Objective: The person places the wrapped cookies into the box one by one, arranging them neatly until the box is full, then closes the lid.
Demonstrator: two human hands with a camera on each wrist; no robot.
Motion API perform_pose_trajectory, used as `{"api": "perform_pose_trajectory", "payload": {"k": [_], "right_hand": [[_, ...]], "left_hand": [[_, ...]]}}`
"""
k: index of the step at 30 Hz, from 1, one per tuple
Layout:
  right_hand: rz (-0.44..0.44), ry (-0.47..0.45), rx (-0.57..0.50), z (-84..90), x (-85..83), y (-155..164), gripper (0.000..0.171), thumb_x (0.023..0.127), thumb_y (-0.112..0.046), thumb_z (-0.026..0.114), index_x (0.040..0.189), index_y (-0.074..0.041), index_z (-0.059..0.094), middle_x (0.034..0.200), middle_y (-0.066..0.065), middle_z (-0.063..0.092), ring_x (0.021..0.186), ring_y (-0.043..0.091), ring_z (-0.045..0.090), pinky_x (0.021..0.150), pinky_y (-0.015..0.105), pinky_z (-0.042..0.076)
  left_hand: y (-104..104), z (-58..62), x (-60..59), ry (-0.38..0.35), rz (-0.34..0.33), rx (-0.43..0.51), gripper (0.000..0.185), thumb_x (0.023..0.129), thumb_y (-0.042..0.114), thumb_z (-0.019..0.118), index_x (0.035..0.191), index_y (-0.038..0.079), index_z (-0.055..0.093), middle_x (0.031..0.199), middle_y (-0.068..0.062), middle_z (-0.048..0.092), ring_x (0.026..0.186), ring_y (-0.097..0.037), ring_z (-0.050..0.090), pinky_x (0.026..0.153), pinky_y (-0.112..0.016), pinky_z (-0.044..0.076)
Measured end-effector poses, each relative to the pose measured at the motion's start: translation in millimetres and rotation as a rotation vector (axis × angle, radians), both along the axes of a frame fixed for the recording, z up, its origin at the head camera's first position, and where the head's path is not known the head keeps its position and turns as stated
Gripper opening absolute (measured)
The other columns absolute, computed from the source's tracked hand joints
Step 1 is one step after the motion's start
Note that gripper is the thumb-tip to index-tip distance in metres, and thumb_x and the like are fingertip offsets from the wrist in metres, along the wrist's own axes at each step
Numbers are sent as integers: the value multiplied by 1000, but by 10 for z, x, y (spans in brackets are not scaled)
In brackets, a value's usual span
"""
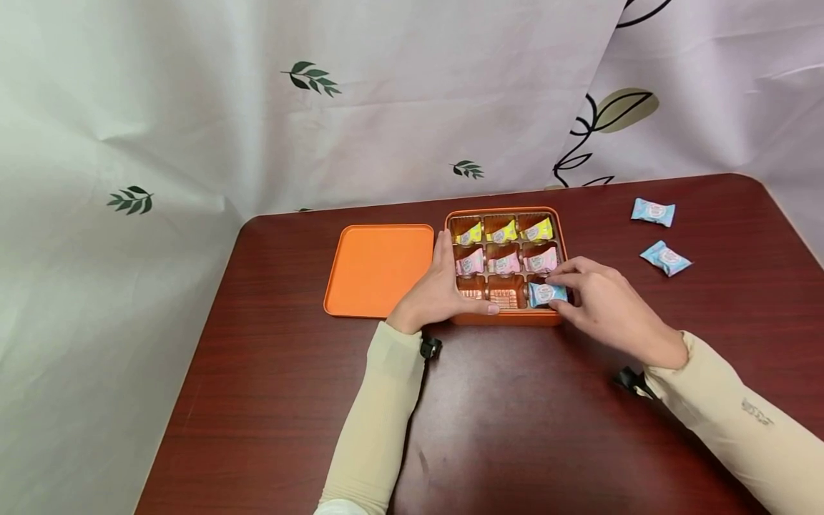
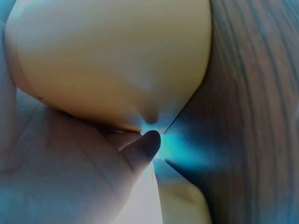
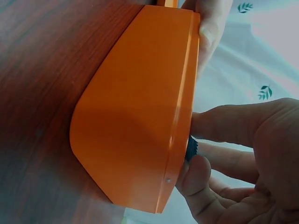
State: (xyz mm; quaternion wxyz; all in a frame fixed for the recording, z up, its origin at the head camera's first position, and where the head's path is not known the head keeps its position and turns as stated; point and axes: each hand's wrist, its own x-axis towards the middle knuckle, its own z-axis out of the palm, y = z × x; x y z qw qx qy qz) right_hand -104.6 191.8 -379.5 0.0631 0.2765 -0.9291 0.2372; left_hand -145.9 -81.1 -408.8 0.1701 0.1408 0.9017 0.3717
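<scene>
Right hand [image 1: 595, 300] is down at the near right corner of the box [image 1: 505, 318], fingers pinching a blue candy [image 1: 547, 293] that sits in, or just over, the compartment right under those fingertips; from the head view I can't tell whether it is fully seated. Left hand [image 1: 440, 290] is flat along the box's left wall, fingers straight, thumb [image 1: 483, 309] laid along the near rim, steadying it and gripping nothing. Just beyond the right hand's knuckles, the middle row holds three pink candies [image 1: 505, 263], and past those the far row holds three yellow candies [image 1: 503, 232], so by my count six compartments are filled and this blue one makes a seventh. Between the two hands, the other two near-row compartments show only bare brown tray. Well off to the right of the right hand, two more blue candies [image 1: 652, 212] lie loose on the tabletop [image 1: 515, 429], which looks like just enough to finish that row. The lid [image 1: 378, 268] lies open side up, just left of the left hand, so closing the box also looks to be undone. The right wrist view shows the box's orange side with fingers [image 3: 224, 123] at the rim.
</scene>
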Motion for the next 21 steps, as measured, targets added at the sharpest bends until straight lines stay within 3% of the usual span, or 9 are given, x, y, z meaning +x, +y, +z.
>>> {"api": "perform_pose_trajectory", "payload": {"k": [7, 21], "right_hand": [[15, -47, 20, 21, -44, -24, 25, 82, -4, 80, 104, 6, 76, 102, 11, 62, 87, 23, 59, 69, 40, 49], [14, -157, 125, 87, -113, -127, 22, 85, -5, 78, 103, 6, 76, 105, 16, 63, 93, 28, 62, 76, 46, 52]], "left_hand": [[1, 5, -2, -1, 3, 4, 148, 70, 61, 85, 155, 21, -29, 163, 1, -30, 152, -17, -9, 118, -42, 27], [-3, 0, 5, -2, 2, 8, 148, 70, 62, 85, 155, 21, -29, 163, 1, -30, 152, -17, -10, 118, -42, 27]]}}
